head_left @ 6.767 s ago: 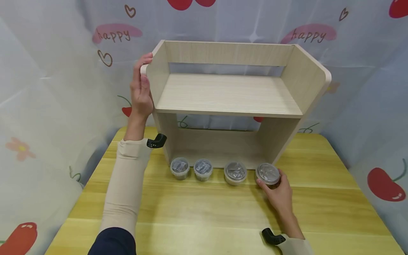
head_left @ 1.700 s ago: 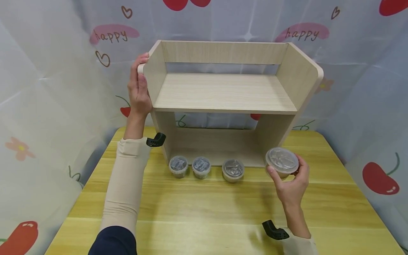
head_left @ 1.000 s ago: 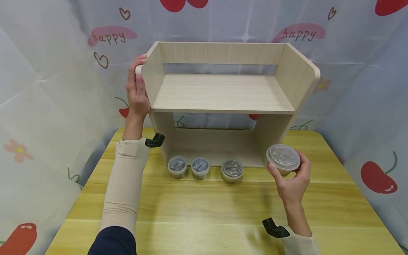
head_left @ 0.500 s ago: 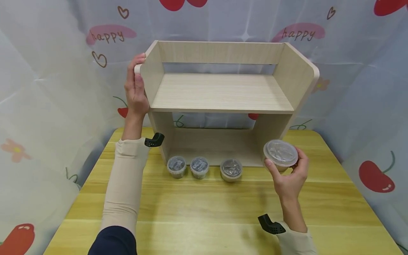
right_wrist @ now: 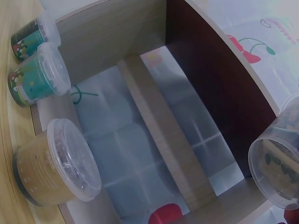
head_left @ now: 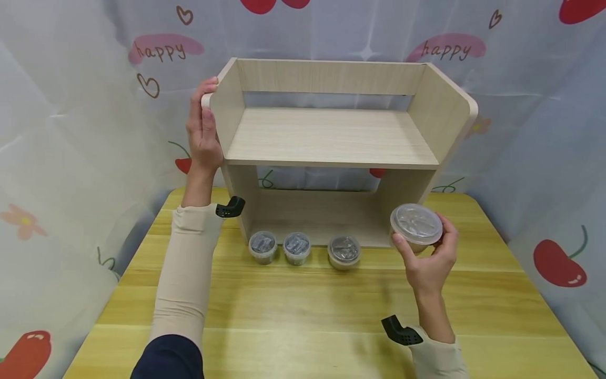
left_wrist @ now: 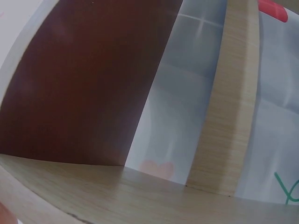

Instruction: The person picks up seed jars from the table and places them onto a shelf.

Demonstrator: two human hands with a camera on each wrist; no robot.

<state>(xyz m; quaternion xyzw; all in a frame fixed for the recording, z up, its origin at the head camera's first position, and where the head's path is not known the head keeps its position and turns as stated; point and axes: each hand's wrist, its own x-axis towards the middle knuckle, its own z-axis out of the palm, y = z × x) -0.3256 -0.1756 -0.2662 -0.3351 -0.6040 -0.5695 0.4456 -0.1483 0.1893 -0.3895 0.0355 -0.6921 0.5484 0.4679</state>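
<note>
In the head view my left hand point(head_left: 203, 129) grips the upper left side panel of a pale wooden desktop shelf point(head_left: 336, 137), its fingertips over the panel's edge. My right hand point(head_left: 431, 258) holds a round tan plastic tub point(head_left: 416, 225) with a clear lid, thumb on the near side and fingers behind. The tub is raised above the table at the shelf's lower right corner. Three more lidded tubs stand along the shelf's front: two small ones point(head_left: 262, 247) point(head_left: 297, 248) and a wider one point(head_left: 344, 252). The right wrist view shows teal labels on the small tubs point(right_wrist: 37, 79).
The shelf has an upper and a lower tier, with gaps at the back. It stands on a yellow wooden table point(head_left: 284, 321). Behind hangs a pale curtain point(head_left: 85, 116) printed with cherries and hearts. A black camera mount point(head_left: 401, 331) sits on the right wrist.
From its place in the row, my right hand has lifted the rightmost tub up and to the right. Lately it has barely moved. My left hand stays at the shelf panel.
</note>
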